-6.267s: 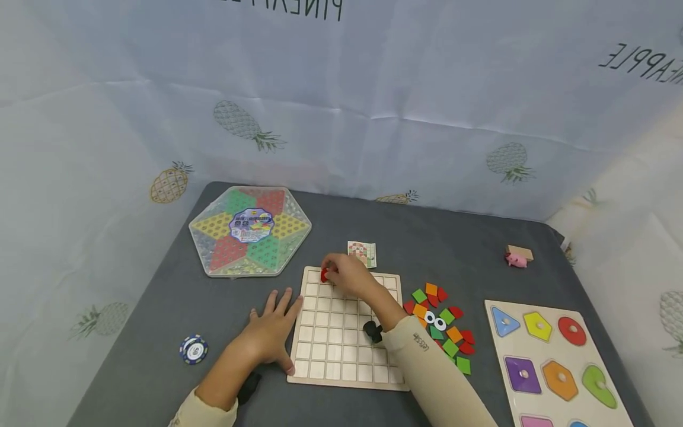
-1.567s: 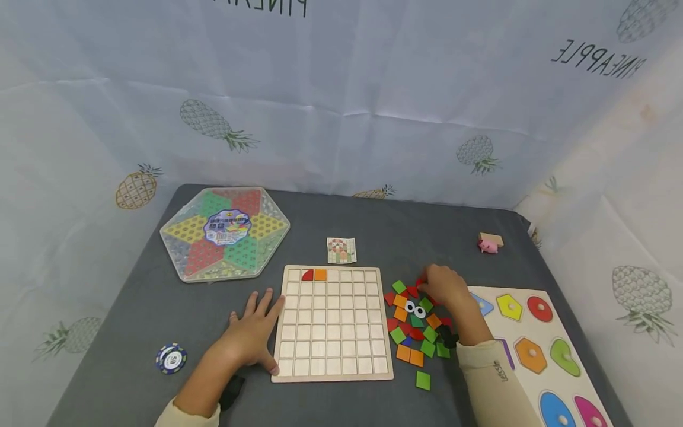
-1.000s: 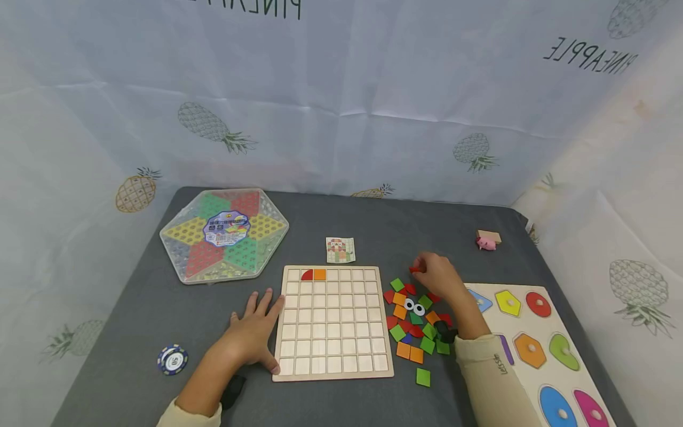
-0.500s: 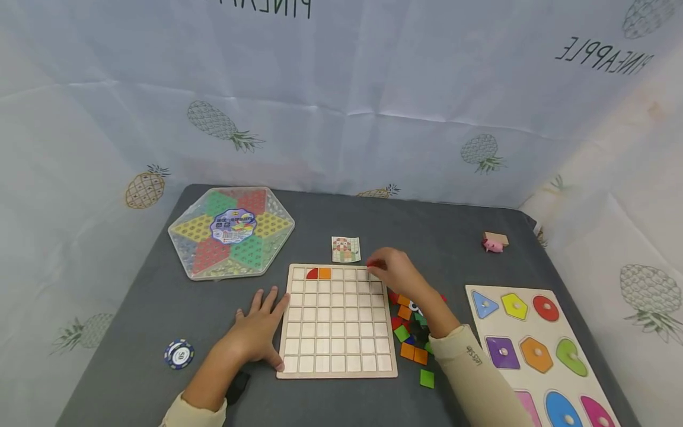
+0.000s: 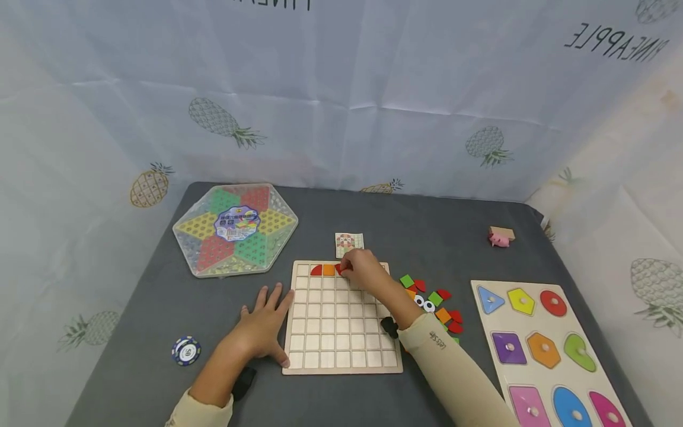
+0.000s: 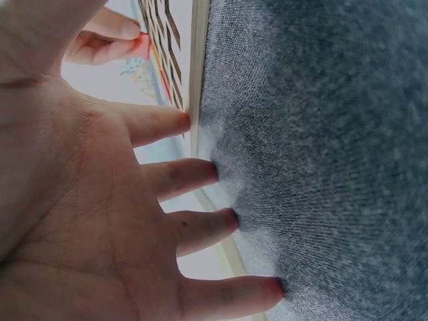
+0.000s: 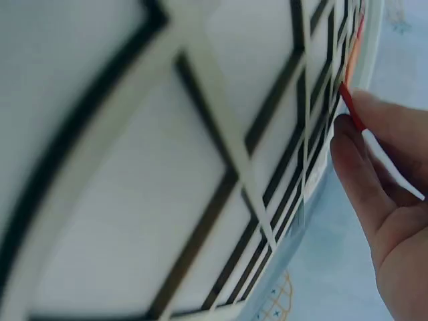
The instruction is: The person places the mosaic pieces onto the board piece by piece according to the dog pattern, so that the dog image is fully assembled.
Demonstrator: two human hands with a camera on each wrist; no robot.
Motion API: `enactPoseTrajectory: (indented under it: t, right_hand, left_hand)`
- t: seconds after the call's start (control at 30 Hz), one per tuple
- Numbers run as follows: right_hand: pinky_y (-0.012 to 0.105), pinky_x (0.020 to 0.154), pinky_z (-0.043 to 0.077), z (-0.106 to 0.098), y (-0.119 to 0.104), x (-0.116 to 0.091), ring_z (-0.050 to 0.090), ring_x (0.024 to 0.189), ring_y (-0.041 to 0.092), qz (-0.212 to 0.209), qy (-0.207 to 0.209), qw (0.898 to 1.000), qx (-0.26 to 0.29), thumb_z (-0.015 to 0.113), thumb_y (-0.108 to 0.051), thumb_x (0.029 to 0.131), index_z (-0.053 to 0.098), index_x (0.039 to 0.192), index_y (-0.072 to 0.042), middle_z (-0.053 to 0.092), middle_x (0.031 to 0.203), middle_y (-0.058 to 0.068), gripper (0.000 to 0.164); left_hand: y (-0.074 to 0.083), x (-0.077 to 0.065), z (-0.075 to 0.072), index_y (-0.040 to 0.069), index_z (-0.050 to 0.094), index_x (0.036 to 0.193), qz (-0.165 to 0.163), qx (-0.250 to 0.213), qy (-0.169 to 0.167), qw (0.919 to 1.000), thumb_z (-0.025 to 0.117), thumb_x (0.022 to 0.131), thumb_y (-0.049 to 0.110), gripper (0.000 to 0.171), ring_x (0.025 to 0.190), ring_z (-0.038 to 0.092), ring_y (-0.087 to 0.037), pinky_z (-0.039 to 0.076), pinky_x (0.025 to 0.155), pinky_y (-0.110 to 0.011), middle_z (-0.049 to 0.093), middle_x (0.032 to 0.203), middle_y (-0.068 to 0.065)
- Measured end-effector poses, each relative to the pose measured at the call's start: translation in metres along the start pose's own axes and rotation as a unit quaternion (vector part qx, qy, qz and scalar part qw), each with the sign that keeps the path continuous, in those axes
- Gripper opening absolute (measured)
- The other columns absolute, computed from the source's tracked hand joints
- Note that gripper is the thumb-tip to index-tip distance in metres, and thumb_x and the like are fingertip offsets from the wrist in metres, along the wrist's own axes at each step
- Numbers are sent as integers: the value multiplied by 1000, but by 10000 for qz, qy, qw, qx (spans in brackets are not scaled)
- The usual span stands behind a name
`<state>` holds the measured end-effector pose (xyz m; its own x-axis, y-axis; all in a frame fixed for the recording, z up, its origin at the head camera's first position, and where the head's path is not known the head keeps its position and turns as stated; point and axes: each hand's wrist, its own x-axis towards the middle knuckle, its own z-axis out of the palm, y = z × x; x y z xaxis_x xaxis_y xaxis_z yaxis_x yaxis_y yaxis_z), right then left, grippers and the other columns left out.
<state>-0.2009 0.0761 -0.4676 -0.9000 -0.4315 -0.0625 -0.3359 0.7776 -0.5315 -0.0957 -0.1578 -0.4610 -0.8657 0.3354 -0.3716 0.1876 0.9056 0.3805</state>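
A wooden grid board [image 5: 335, 327] lies on the dark cloth. In its far row sit a red quarter-round tile [image 5: 317, 270] and, touching it on the right, an orange square tile [image 5: 328, 270]. My right hand [image 5: 365, 274] pinches another red tile [image 7: 350, 108] between thumb and fingertips, tilted at the cell right of the orange one. My left hand [image 5: 259, 330] rests spread along the board's left side, thumb near the close corner; the left wrist view has its fingertips pressing the cloth and the board's edge. A small picture card [image 5: 348, 240] lies beyond the board.
Loose coloured tiles [image 5: 434, 298] lie right of the board, partly hidden by my right arm. Farther right is a knobbed shape puzzle [image 5: 515, 320]. A hexagonal game box [image 5: 235, 230] is at the back left, poker chips [image 5: 186, 350] at left, a pink pig figure [image 5: 499, 239] at back right.
My right hand lifted a red tile from the loose pile and carried it left to the board's far row. Earlier, the first red tile and the orange one were laid there. My left hand stayed put.
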Motion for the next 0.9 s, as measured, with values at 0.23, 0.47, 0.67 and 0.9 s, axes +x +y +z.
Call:
enactPoseTrajectory:
  t: [0.23,0.47,0.67,0.9]
  right_hand:
    - [28,67,48,3,-3,1,60,74,11,1,129,9998,-139,69,-11,79,68,85,-9,66,85,0,6]
    - [34,73,47,2,-7,1,61,79,13,35,20,9980,-634,69,-16,80,69,90,-13,67,89,-1,11]
    - [29,71,49,2,-7,1,61,81,14,-77,-75,9963,-858,68,-15,81,71,90,-12,66,89,1,11]
    - [28,72,50,-1,-5,0,61,86,14,-215,-307,9972,-651,66,-11,82,70,96,-10,65,95,1,15]
  left_hand:
    - [-1,2,4,12,20,145,-59,-21,36,10000,90,40,39,129,135,4,-45,17,88,-74,10,150,-20]
    - [-4,2,4,12,20,145,-24,29,57,10000,90,40,39,129,134,4,-45,18,87,-75,10,149,-20]
    - [-1,2,1,12,20,145,-53,20,7,10000,90,40,39,129,134,4,-45,17,87,-75,10,149,-20]
    - [-4,1,2,12,19,145,-78,-41,14,10000,90,40,39,129,135,2,-44,16,88,-74,8,150,-19]
